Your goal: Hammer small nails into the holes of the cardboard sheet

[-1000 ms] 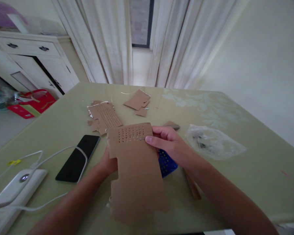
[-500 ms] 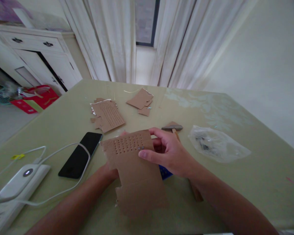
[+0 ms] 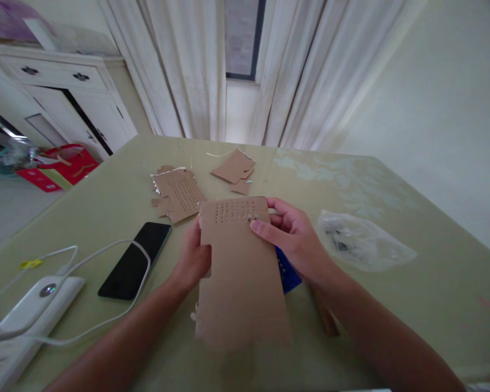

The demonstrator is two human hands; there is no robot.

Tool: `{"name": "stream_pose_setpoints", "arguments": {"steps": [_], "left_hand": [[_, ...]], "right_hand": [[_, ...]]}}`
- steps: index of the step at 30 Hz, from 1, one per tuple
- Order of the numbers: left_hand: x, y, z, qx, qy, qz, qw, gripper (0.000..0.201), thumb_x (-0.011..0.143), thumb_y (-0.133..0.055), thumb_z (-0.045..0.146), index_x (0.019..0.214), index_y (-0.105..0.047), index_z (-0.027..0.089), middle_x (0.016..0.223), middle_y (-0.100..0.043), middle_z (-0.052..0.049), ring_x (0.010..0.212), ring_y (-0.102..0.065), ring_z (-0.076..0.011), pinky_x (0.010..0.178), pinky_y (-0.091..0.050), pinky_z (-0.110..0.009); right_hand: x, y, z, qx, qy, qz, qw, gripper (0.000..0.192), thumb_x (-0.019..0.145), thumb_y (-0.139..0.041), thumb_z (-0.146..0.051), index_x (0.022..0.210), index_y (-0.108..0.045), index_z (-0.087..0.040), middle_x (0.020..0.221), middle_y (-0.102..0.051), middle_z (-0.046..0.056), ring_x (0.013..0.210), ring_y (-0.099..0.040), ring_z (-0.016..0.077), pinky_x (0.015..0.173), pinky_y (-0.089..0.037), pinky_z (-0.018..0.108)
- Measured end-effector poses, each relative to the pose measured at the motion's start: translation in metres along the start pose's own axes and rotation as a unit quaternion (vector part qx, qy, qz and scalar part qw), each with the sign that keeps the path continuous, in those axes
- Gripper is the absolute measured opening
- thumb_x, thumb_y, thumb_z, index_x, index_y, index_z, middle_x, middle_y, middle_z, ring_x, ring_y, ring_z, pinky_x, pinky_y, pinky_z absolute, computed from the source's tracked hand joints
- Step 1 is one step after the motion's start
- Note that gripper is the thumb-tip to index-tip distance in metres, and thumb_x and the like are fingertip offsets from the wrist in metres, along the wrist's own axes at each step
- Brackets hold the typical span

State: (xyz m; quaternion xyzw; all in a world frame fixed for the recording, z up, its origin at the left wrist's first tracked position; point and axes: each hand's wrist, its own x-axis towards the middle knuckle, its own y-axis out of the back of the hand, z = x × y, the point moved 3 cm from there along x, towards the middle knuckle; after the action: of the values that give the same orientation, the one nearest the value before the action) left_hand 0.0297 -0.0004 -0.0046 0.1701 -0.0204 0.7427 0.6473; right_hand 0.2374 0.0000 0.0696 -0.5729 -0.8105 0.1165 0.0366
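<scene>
I hold a brown cardboard sheet (image 3: pixel 240 272) with rows of small holes near its top edge, lifted above the table. My left hand (image 3: pixel 194 258) grips its left edge. My right hand (image 3: pixel 292 237) grips the upper right corner, thumb pressed by the holes. Under the sheet and my right hand a blue perforated object (image 3: pixel 288 272) shows partly. A wooden stick (image 3: pixel 324 318) lies below my right forearm, mostly hidden.
More cardboard pieces (image 3: pixel 179 191) and scraps (image 3: pixel 234 167) lie farther back on the green table (image 3: pixel 412 283). A black phone (image 3: pixel 135 260), white cable (image 3: pixel 85 258) and white power bank (image 3: pixel 22 313) sit left. A clear plastic bag (image 3: pixel 361 239) lies right.
The cardboard sheet has swung from tilted to upright and risen toward me. My left hand has come up along its left edge. The hammer-like head behind my right hand is now hidden.
</scene>
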Motion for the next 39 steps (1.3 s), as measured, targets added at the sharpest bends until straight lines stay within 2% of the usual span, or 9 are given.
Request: {"name": "stream_pose_setpoints", "arguments": {"steps": [4, 8, 14, 21, 25, 30, 33, 35, 39], "left_hand": [[0.004, 0.015, 0.024, 0.044, -0.136, 0.133, 0.981, 0.037, 0.112, -0.051, 0.037, 0.14, -0.072, 0.024, 0.138, -0.075, -0.011, 0.12, -0.072, -0.0242, 0.1, -0.06, -0.04], [-0.004, 0.012, 0.042, 0.144, -0.331, 0.012, 0.932, 0.039, 0.098, -0.079, 0.027, 0.138, -0.075, 0.029, 0.143, -0.073, -0.009, 0.132, -0.065, -0.0281, 0.115, -0.051, -0.048], [-0.007, 0.007, 0.042, 0.137, -0.376, 0.022, 0.916, 0.024, 0.095, -0.081, 0.014, 0.112, -0.082, 0.03, 0.132, -0.078, -0.006, 0.117, -0.072, -0.0243, 0.113, -0.054, -0.051], [-0.023, 0.008, 0.048, 0.094, -0.423, 0.064, 0.899, 0.028, 0.092, -0.076, 0.004, 0.109, -0.081, 0.026, 0.11, -0.082, -0.003, 0.102, -0.075, -0.0207, 0.115, -0.058, -0.056], [-0.021, 0.013, 0.05, 0.031, -0.38, 0.11, 0.918, 0.019, 0.096, -0.074, 0.01, 0.103, -0.081, 0.026, 0.102, -0.084, -0.002, 0.094, -0.079, -0.0202, 0.108, -0.063, -0.054], [0.016, 0.026, 0.021, 0.01, -0.1, 0.166, 0.981, 0.018, 0.099, -0.075, 0.036, 0.103, -0.08, 0.019, 0.097, -0.086, -0.006, 0.09, -0.081, -0.0199, 0.09, -0.067, -0.037], [0.037, 0.028, 0.0, 0.091, 0.015, 0.031, 0.995, 0.03, 0.094, -0.072, 0.044, 0.101, -0.081, 0.016, 0.093, -0.086, -0.009, 0.085, -0.081, -0.0237, 0.081, -0.065, -0.036], [0.043, 0.029, -0.009, 0.213, 0.051, -0.057, 0.974, 0.032, 0.095, -0.067, 0.043, 0.101, -0.083, 0.016, 0.093, -0.086, -0.011, 0.085, -0.08, -0.0267, 0.08, -0.062, -0.038], [0.041, 0.027, -0.015, 0.349, 0.067, -0.11, 0.928, 0.03, 0.093, -0.064, 0.038, 0.102, -0.086, 0.019, 0.097, -0.087, -0.013, 0.091, -0.08, -0.0332, 0.084, -0.059, -0.044]], "right_hand": [[-0.003, 0.003, -0.005, -0.082, 0.031, 0.001, 0.996, 0.041, 0.093, -0.083, -0.042, 0.126, -0.068, -0.024, 0.098, -0.081, 0.005, 0.078, -0.076, 0.0215, 0.066, -0.061, 0.032], [-0.011, -0.006, -0.003, -0.178, 0.041, -0.059, 0.981, 0.03, 0.098, -0.076, -0.041, 0.123, -0.069, -0.025, 0.096, -0.078, 0.005, 0.084, -0.072, 0.0237, 0.066, -0.056, 0.031], [-0.014, -0.013, -0.003, -0.29, 0.065, -0.074, 0.952, 0.012, 0.102, -0.068, -0.035, 0.108, -0.066, -0.025, 0.09, -0.075, 0.003, 0.079, -0.066, 0.0212, 0.065, -0.049, 0.029], [-0.013, -0.016, 0.003, -0.36, 0.078, -0.07, 0.927, 0.006, 0.104, -0.062, -0.029, 0.101, -0.061, -0.024, 0.073, -0.066, -0.002, 0.061, -0.058, 0.0157, 0.057, -0.041, 0.027], [-0.006, -0.006, 0.015, -0.261, 0.034, -0.043, 0.964, 0.018, 0.104, -0.064, -0.036, 0.115, -0.068, -0.023, 0.076, -0.072, 0.0, 0.054, -0.06, 0.0152, 0.048, -0.043, 0.025], [-0.001, 0.01, -0.006, -0.067, 0.047, 0.035, 0.996, 0.037, 0.094, -0.081, -0.044, 0.121, -0.073, -0.021, 0.093, -0.083, 0.004, 0.074, -0.077, 0.0201, 0.065, -0.061, 0.03], [-0.008, 0.024, -0.024, -0.035, 0.058, 0.095, 0.993, 0.038, 0.087, -0.088, -0.041, 0.118, -0.076, -0.021, 0.098, -0.085, 0.006, 0.076, -0.079, 0.022, 0.069, -0.063, 0.033], [-0.016, 0.035, -0.025, -0.024, 0.042, 0.114, 0.992, 0.041, 0.085, -0.09, -0.041, 0.118, -0.077, -0.022, 0.1, -0.086, 0.007, 0.075, -0.079, 0.023, 0.068, -0.062, 0.034], [-0.033, 0.057, -0.004, -0.002, 0.001, 0.138, 0.99, 0.048, 0.08, -0.094, -0.043, 0.12, -0.077, -0.022, 0.097, -0.086, 0.008, 0.072, -0.079, 0.0236, 0.063, -0.061, 0.033]]}}
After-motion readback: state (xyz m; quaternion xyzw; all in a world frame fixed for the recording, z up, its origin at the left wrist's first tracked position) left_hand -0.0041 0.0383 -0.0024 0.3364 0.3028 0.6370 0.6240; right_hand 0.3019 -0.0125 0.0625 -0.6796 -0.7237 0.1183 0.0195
